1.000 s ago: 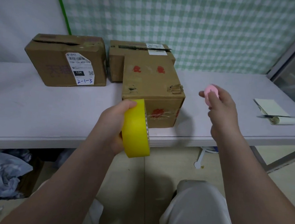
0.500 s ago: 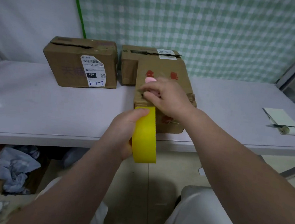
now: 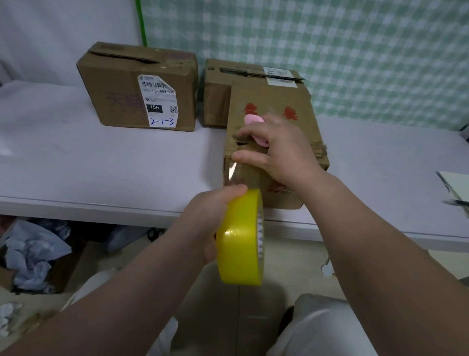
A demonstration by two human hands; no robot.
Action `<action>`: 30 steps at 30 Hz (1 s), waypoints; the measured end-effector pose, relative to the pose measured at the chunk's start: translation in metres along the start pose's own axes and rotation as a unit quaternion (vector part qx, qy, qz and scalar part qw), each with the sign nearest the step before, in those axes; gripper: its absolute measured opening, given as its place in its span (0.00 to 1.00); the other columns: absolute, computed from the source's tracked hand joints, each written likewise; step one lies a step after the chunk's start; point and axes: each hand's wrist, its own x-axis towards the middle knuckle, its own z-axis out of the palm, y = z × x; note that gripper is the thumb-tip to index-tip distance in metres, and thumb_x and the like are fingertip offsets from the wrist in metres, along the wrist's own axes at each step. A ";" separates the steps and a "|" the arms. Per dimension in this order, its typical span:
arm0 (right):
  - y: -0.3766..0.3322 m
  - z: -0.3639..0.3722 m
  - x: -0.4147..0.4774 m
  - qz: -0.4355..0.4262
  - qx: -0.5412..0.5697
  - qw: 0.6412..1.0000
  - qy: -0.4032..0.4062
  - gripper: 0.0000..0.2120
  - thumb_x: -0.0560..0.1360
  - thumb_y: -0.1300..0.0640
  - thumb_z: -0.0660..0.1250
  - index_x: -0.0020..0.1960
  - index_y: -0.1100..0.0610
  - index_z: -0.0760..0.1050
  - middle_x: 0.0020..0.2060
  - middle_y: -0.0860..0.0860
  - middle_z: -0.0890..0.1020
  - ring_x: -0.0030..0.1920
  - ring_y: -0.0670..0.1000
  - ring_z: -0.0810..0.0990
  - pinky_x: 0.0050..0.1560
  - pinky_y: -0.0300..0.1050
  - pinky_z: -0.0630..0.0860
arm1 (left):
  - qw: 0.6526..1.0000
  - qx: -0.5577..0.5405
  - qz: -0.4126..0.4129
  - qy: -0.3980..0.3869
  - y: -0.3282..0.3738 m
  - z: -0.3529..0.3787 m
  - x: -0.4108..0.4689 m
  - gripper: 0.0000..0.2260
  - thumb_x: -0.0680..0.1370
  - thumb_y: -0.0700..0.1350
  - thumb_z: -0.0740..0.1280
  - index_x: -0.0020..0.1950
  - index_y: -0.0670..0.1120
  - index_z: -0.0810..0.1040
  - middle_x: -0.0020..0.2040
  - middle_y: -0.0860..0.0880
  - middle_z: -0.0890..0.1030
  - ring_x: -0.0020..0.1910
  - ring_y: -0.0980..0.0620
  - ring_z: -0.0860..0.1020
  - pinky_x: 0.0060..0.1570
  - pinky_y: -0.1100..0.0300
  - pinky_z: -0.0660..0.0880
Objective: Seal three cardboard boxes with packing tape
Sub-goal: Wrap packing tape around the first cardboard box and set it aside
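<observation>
A roll of yellow packing tape (image 3: 243, 244) hangs on edge just off the front of the grey table (image 3: 87, 165), the left hand (image 3: 207, 221) curled round its rim; a clear, glinting strip of tape (image 3: 234, 172) runs up to the top front edge of the nearest cardboard box (image 3: 279, 108), scuffed and red-printed; there the right hand (image 3: 281, 150) presses its thumb, fingers wrapped round a small pink object (image 3: 254, 120), mostly hidden and impossible to identify; behind, a labelled box (image 3: 121, 91) marked 2-1-3 shows a gaping flap; a third box (image 3: 216, 96) is half blocked.
</observation>
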 end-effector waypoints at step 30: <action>-0.006 -0.016 0.006 0.107 0.103 0.988 -0.042 0.18 0.77 0.47 0.66 0.65 0.50 0.76 0.60 0.53 0.78 0.56 0.49 0.76 0.53 0.41 0.70 | 0.994 0.018 -0.055 -0.089 0.021 -0.014 0.010 0.13 0.78 0.47 0.63 0.58 0.41 0.76 0.41 0.38 0.81 0.36 0.42 0.81 0.39 0.49 0.80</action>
